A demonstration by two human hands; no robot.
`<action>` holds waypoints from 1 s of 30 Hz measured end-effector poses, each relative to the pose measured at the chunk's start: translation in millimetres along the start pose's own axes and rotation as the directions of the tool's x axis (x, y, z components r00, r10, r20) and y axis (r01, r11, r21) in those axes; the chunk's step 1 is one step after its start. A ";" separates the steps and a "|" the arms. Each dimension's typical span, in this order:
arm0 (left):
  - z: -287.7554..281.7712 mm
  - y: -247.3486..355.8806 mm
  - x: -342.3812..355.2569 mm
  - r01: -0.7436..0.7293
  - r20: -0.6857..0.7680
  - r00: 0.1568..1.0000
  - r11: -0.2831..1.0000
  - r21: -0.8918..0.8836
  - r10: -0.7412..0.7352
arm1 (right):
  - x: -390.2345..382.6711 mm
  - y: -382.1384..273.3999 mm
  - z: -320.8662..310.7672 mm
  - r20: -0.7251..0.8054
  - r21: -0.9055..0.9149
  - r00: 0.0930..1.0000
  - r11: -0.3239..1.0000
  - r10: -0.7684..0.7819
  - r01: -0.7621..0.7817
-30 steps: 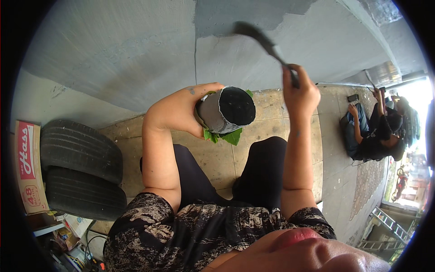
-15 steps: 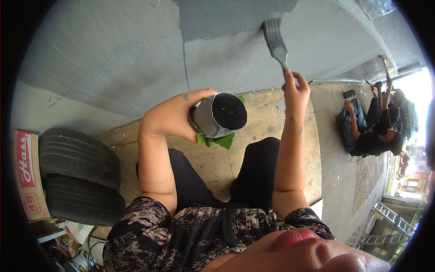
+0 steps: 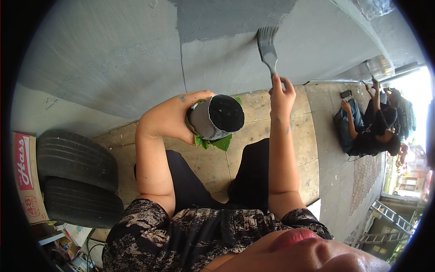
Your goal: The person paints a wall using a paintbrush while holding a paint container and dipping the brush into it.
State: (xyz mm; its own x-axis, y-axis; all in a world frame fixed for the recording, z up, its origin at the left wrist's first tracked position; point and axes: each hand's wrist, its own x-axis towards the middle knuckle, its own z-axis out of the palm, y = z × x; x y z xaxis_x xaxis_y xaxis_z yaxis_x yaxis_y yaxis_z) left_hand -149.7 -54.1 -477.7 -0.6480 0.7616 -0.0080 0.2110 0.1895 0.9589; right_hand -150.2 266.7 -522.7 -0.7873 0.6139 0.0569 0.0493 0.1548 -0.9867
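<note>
paintbrush (image 3: pixel 268 51) up by the wall (image 3: pixel 222 63), bristles fanned just below the darker grey patch (image 3: pixel 226 20)!

is it touching?

can't tell from this angle; it's touching or only just off. the right hand (image 3: pixel 283 95) has the handle gripped between thumb and fingers.

and the left hand (image 3: pixel 174 113)?

wrapped round the side of a grey cup (image 3: pixel 201 121), green leaves (image 3: pixel 222 143) poking out around it. the cup's mouth looks tilted to the right, held above the tiled floor (image 3: pixel 206 167), and the inside is too dark to read how full it is.

which step is this, in your book?

brushing, by the look of it: working grey paint along that ragged lower edge, where the wall is paler.

and what does the next move call for?

bristles laid flat, i'd say, and one even stroke meeting the edge, with the left grip steady so nothing spills. if the brush runs dry, it wants a dip.
</note>
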 end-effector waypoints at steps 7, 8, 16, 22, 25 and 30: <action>-2.5 -5.6 -4.7 0.012 -0.002 1.000 1.000 -0.011 -0.012 | -37.0 -48.3 2.0 -0.152 0.329 0.973 0.919 -0.175 0.217; -2.1 -5.1 -5.2 0.010 0.000 1.000 1.000 -0.010 -0.010 | -29.4 -56.0 4.2 -0.154 0.298 0.962 0.917 -0.226 0.264; -2.3 -4.0 -7.6 -0.031 -0.005 1.000 0.999 0.014 0.031 | -18.7 -2.7 3.8 -0.007 -0.007 1.000 1.000 0.006 -0.006; -6.3 6.7 -9.8 0.028 0.011 1.000 0.999 -0.029 -0.028 | -41.5 -49.8 1.8 -0.113 0.250 0.980 0.950 -0.165 0.189; -3.0 5.6 -11.1 0.013 -0.002 1.000 0.997 -0.080 -0.013 | -16.4 -57.3 11.5 -0.139 0.222 0.967 0.945 -0.212 0.239; -6.5 1.5 -10.1 -0.038 -0.004 0.999 0.998 -0.048 0.037 | -22.9 -8.0 10.9 -0.071 0.103 0.997 0.995 -0.012 0.019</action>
State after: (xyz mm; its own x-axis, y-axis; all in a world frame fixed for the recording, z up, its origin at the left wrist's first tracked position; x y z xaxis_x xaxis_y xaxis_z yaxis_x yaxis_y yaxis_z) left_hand -147.6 -65.5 -474.4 -0.6427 0.7656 0.0290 0.1999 0.1310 0.9710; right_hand -139.2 243.0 -517.9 -0.7420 0.6657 0.0793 -0.0292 0.0860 -0.9959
